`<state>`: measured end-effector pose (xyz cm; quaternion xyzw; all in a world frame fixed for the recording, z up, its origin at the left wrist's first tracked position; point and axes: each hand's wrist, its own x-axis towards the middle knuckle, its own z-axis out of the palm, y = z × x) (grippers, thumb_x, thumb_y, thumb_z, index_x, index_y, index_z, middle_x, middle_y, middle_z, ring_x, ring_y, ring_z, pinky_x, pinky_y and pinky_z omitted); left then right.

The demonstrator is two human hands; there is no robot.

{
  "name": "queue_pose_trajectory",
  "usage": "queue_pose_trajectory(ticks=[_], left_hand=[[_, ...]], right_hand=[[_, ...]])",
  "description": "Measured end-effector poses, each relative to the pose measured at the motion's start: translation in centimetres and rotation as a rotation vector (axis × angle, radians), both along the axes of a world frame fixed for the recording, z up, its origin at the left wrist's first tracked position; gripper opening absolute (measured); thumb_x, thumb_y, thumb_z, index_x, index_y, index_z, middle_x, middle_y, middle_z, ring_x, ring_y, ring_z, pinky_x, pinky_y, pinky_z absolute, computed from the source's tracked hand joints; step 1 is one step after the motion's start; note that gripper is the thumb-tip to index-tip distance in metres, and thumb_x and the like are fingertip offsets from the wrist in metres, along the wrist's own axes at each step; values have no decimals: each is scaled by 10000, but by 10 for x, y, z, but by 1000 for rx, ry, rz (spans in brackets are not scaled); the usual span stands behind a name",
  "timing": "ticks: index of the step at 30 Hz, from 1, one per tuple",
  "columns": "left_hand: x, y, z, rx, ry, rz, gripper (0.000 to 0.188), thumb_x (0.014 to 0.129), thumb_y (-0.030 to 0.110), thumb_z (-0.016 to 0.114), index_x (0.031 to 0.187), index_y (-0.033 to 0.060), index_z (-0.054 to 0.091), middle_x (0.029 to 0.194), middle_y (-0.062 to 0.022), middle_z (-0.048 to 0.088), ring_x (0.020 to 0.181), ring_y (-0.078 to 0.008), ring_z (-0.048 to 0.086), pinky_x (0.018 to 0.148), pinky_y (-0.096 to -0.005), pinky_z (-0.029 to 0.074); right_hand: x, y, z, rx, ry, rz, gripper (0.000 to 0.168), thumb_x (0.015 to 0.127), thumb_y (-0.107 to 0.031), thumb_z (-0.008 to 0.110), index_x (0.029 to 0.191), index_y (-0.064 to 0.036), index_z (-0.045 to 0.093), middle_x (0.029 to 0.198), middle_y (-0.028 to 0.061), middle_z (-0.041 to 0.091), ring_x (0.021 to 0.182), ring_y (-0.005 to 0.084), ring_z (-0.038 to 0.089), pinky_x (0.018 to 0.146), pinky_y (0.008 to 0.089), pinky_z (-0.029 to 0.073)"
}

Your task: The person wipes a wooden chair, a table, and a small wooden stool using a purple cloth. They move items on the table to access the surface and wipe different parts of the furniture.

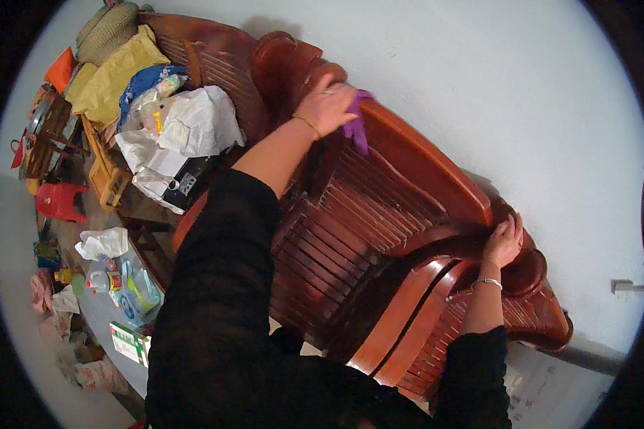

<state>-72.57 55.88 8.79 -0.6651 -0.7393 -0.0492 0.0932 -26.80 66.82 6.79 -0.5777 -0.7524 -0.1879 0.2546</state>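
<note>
My left hand (pixel 330 104) is at the top of a reddish-brown slatted wooden sofa (pixel 354 257), beside a carved post (pixel 284 59). A limp purple cloth or glove (pixel 357 128) hangs at its fingertips, over the end of the sofa's smooth top rail (pixel 429 155). Some fingers are spread, and blur hides whether they grip the purple piece. My right hand (pixel 505 241) lies against the carved wood at the rail's other end, fingers extended and holding nothing. Below it runs a broad, glossy armrest (pixel 408 316).
White plastic bags (pixel 198 120), a black box (pixel 193 179) and a yellow sack (pixel 118 75) are heaped on the sofa's left part. A grey table (pixel 99 316) holds plastic bottles (pixel 104 281) and a green-and-white box (pixel 129 343). A red stool (pixel 61 201) stands beyond. The white wall (pixel 488 80) backs the sofa.
</note>
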Motion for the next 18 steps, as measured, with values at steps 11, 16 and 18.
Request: queue_pose_trajectory(ticks=[11,16,18], left_hand=[[-35,-20,-25,1012,-1398,390,294,814,234,551,1059,74,574,1090,-116,591,948,-224,586,953,-361,369],[-43,-43,28,1207,-1390,472,248,819,159,527,1036,48,571,1032,-113,602,945,-205,569,886,-323,422],[-33,-20,33,994,-894,337,252,804,128,508,1033,40,567,1040,-135,596,992,-257,559,888,-344,424]], right_hand=[[-2,0,-8,-32,32,8,220,825,-133,508,999,-105,639,1257,13,520,1086,266,516,877,365,443],[6,6,-5,1,-1,33,227,819,-119,505,1005,-109,636,1274,13,505,1092,269,510,885,374,434],[9,2,2,-1,5,3,229,816,-115,505,1003,-107,636,1273,17,506,1088,267,511,884,378,432]])
